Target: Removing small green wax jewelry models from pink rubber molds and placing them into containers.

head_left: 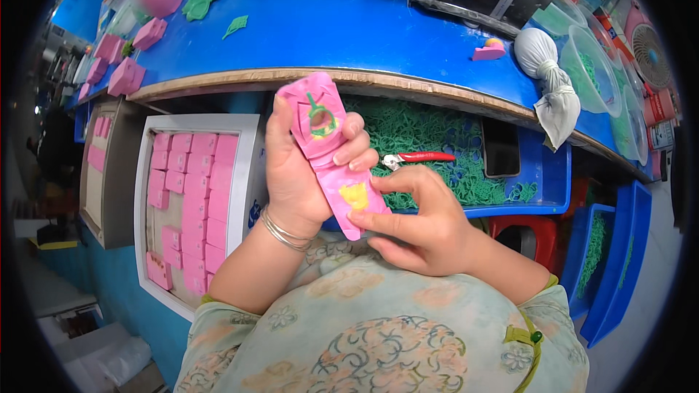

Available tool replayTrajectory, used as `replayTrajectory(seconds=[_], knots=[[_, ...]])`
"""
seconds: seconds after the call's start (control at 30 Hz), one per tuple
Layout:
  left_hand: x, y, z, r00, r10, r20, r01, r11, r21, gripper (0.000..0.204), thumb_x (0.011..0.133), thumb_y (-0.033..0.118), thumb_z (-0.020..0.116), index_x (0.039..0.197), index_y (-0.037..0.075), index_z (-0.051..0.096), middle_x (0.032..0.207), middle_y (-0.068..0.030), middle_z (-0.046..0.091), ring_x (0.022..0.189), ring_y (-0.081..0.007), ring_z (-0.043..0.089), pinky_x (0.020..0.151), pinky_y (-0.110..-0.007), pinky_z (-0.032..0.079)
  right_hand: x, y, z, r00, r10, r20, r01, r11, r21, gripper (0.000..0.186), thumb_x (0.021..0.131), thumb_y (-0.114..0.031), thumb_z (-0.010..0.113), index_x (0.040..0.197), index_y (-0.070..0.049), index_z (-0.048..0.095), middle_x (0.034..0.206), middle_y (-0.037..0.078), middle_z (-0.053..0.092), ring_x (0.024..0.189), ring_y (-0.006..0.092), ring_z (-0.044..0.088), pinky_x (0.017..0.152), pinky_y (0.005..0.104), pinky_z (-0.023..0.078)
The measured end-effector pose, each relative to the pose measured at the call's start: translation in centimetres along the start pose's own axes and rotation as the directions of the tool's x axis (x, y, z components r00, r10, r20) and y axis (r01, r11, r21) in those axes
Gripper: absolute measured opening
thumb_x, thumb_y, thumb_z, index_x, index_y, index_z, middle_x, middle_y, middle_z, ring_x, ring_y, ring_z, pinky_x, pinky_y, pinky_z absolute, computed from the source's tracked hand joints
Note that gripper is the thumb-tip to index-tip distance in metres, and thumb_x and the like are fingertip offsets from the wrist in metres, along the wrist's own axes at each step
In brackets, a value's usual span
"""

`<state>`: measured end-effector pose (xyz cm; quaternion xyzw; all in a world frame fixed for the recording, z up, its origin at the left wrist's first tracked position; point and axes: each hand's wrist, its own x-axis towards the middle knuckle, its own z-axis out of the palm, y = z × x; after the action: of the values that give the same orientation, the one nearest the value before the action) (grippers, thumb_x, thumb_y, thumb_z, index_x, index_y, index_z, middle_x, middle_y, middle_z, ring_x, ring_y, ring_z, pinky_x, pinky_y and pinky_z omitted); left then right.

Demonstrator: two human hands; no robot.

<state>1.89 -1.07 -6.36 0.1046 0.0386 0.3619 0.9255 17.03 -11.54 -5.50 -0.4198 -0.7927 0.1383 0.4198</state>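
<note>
Left hand [295, 167] is gripping a pink mould [331, 175], right hand [433, 229] is pinching its lower end | mould is being held by the table's [328, 29] near edge | red-handled cutters [426, 156] are lying on green pieces [451, 122] in a blue tray [559, 175] | white cloth bag [539, 51] is draping over the table's near edge

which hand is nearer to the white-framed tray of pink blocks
Left. The left hand is to the right of the white-framed tray, gripping a pink strip; the right hand is farther right, touching that strip's lower end.
</note>
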Motion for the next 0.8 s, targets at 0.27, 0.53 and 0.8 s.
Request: replayTrajectory(seconds=[0.27, 0.53, 0.8], knots=[[-1.0, -1.7, 0.9, 0.981, -0.104, -0.161, 0.143, 0.958, 0.250, 0.058, 0.090, 0.057, 0.023, 0.093, 0.006, 0.051, 0.068, -0.0093, 0.054, 0.044, -0.0141, 0.042, 0.042, -0.025, 0.035, 3.9, 1.4, -1.6, 0.970, 0.217, -0.105, -0.207, 0.973, 0.100, 0.028, 0.073, -0.009, 0.066, 0.099, -0.005, 0.057, 0.081, 0.009, 0.056, 0.063, 0.0220, 0.054, 0.053, 0.0296, 0.043], [-1.1, -1.4, 0.2, 0.991, -0.067, -0.119, 0.102, 0.943, 0.316, 0.064, 0.091, 0.056, 0.022, 0.102, -0.001, 0.050, 0.073, -0.0102, 0.055, 0.049, -0.0156, 0.048, 0.048, -0.027, 0.041, 3.2, 1.4, -1.1, 0.999, 0.035, -0.031, -0.032, 0.995, 0.093, 0.012, 0.080, -0.001, 0.058, 0.091, 0.000, 0.053, 0.076, 0.011, 0.057, 0.063, 0.0222, 0.057, 0.056, 0.0291, 0.048], [-0.8, -0.6, 0.8, 0.990, -0.141, -0.008, 0.142, 0.988, 0.064, 0.073, 0.088, 0.061, 0.024, 0.092, -0.007, 0.048, 0.068, -0.0114, 0.053, 0.040, -0.0163, 0.043, 0.043, -0.028, 0.038, 2.1, 1.0, 0.3, 0.648, 0.686, 0.332, -0.514, 0.072, 0.855, 0.011, 0.090, -0.010, 0.049, 0.093, 0.000, 0.048, 0.071, 0.004, 0.054, 0.055, 0.0078, 0.052, 0.049, 0.0192, 0.041]])
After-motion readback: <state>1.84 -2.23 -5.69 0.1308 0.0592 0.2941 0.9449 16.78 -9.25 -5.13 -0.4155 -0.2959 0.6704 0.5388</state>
